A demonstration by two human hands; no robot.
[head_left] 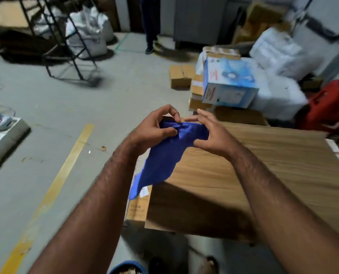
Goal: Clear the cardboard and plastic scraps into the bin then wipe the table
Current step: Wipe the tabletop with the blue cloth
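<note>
A blue cloth hangs in the air above the left edge of the wooden table. My left hand pinches its top edge between thumb and fingers. My right hand holds the cloth's upper right part, thumb under it and fingers spread and half straight over it. The cloth's lower corner dangles over a flat cardboard piece that leans at the table's left side. A blue bin rim shows at the bottom edge, with pale scraps inside.
Beyond the table are a blue and white box, small cardboard cartons, white sacks and a red object. A black metal rack and a person's legs are farther back. A yellow line crosses the grey floor.
</note>
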